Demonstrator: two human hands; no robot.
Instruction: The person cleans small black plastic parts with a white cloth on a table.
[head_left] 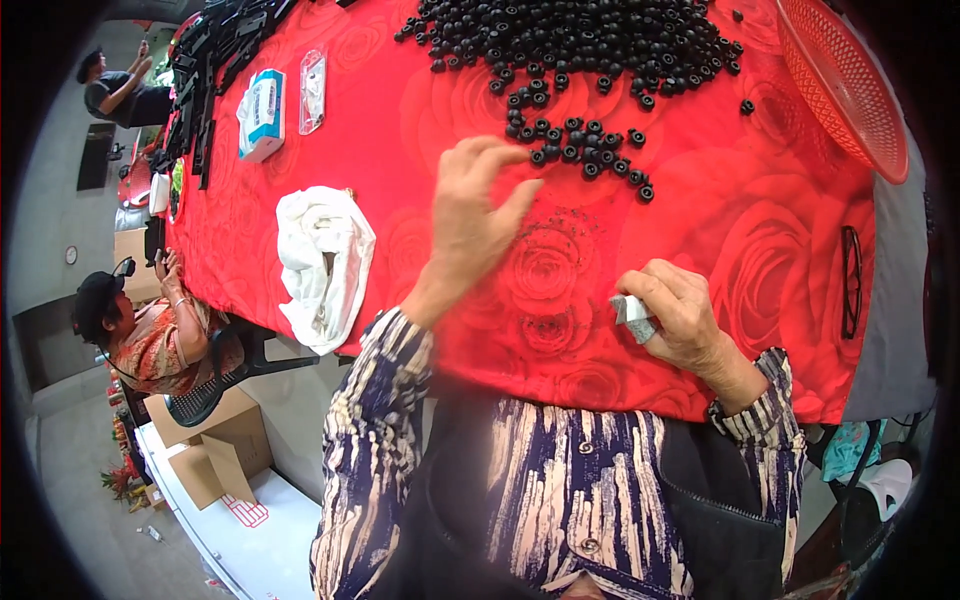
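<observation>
My left hand (475, 215) is held over the red tablecloth (450, 340), thumb and fingers apart with nothing between them. Its forefinger tip is right beside a loose cluster of small round black pieces (590, 150), each with a hole in one end; I cannot tell if it touches one. Closer to me on the right, my right hand (680, 310) is closed around a small grey-and-white wrapped piece (635, 318), whose kind I cannot make out. Dark crumbs (550, 250) are scattered on the cloth between my hands.
A big heap of black pieces (590, 40) covers the far side. A red mesh basket (850, 90) leans at far right, with eyeglasses (851, 285) nearer. Left are a white cloth (320, 265), tissue pack (262, 115), clear case (313, 90) and long black parts (205, 110). Two people are beyond.
</observation>
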